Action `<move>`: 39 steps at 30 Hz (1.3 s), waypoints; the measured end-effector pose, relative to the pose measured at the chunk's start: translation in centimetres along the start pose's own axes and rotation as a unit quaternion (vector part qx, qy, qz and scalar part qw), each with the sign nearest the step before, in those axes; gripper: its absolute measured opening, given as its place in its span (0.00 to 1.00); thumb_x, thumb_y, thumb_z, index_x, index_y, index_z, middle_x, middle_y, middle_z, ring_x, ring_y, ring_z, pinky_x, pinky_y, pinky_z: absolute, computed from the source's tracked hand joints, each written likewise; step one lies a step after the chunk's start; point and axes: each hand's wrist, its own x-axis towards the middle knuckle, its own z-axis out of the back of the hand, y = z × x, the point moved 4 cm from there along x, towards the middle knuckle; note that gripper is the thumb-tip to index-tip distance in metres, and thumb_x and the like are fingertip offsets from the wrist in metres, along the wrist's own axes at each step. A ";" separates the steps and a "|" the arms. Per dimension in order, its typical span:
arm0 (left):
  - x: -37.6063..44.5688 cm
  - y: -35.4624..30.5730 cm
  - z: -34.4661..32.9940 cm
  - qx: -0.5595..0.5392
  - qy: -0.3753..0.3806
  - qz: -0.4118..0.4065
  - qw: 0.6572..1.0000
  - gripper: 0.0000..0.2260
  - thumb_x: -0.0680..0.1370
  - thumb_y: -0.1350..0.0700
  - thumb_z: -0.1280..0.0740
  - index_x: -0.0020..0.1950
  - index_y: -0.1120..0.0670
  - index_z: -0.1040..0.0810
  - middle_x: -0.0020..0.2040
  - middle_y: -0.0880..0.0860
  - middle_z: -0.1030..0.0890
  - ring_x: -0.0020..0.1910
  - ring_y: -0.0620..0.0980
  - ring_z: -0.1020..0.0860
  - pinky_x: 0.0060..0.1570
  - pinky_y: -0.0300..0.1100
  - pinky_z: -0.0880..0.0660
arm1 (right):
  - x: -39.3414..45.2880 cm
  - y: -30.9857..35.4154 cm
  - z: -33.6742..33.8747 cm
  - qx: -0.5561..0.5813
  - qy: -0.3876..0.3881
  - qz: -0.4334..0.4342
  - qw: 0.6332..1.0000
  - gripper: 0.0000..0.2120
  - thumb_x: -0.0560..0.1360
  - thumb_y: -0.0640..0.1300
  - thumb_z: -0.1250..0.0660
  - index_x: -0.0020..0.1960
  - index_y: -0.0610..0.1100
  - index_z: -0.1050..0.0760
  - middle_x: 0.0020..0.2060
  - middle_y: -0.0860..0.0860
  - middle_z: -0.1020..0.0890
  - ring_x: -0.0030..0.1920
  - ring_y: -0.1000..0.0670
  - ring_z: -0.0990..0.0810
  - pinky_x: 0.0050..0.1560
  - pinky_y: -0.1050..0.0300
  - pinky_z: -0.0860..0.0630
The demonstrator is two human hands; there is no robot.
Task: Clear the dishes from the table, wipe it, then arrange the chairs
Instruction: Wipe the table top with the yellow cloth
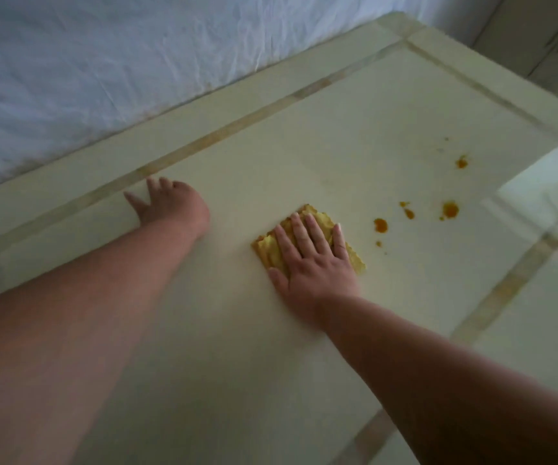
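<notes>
Nearest the camera, two bare forearms are reaching out over a pale cream, glossy table top [237, 347] edged with a light inlaid stripe. Further out, the right hand [314, 263] is lying palm down, fingers spread and flat, pressing on a folded yellow cloth [317, 218] that is resting on the table surface near its middle. Level with it on the other side, the left hand [170, 204] is lying open and flat on the bare table, fingers pointing toward the inlaid stripe, holding nothing. Just beyond and to the right of the cloth, several orange sauce spots [380, 225] are sitting on the surface, apart from the cloth. Farthest back, a wrinkled white fabric sheet [120, 62] is lying along the table's far edge.
</notes>
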 end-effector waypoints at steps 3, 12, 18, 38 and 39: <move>-4.3 -3.0 0.9 -0.025 -0.023 -0.052 0.998 0.26 0.88 0.50 0.47 0.84 0.61 0.38 0.87 0.57 0.44 0.86 0.59 0.49 0.79 0.75 0.53 | -6.4 -1.4 -0.9 0.008 -0.004 -0.032 0.999 0.38 0.83 0.69 0.57 0.89 0.57 0.58 0.88 0.52 0.60 0.87 0.48 0.67 0.84 0.34 0.65; -22.7 -7.5 -6.4 -0.047 -0.006 -0.247 0.968 0.27 0.88 0.46 0.48 0.84 0.59 0.40 0.88 0.57 0.49 0.87 0.58 0.52 0.80 0.71 0.51 | -24.8 -6.0 -3.2 0.026 0.042 -0.173 0.984 0.38 0.83 0.72 0.61 0.86 0.58 0.69 0.85 0.53 0.70 0.83 0.49 0.76 0.83 0.36 0.70; -26.0 -5.5 -8.3 -0.019 -0.006 -0.255 0.967 0.29 0.88 0.44 0.49 0.86 0.57 0.43 0.89 0.56 0.51 0.88 0.56 0.54 0.82 0.67 0.52 | -27.2 -9.1 -3.2 0.044 0.063 -0.237 0.968 0.39 0.82 0.72 0.65 0.85 0.56 0.74 0.83 0.51 0.75 0.81 0.47 0.80 0.82 0.34 0.71; -7.7 -9.6 -2.7 -0.130 -0.154 -0.062 0.978 0.28 0.86 0.51 0.40 0.82 0.64 0.37 0.86 0.62 0.40 0.87 0.61 0.47 0.83 0.66 0.52 | -6.7 -14.2 0.2 -0.015 0.017 0.008 1.000 0.40 0.83 0.69 0.56 0.88 0.52 0.59 0.88 0.46 0.61 0.86 0.44 0.69 0.83 0.31 0.64; -6.3 -8.9 -2.2 -0.132 -0.158 -0.047 0.978 0.28 0.86 0.51 0.41 0.83 0.64 0.37 0.86 0.62 0.40 0.86 0.61 0.47 0.83 0.66 0.51 | -4.8 -14.1 0.6 -0.017 0.018 0.017 1.000 0.40 0.83 0.69 0.57 0.89 0.52 0.60 0.88 0.46 0.62 0.86 0.44 0.69 0.83 0.31 0.65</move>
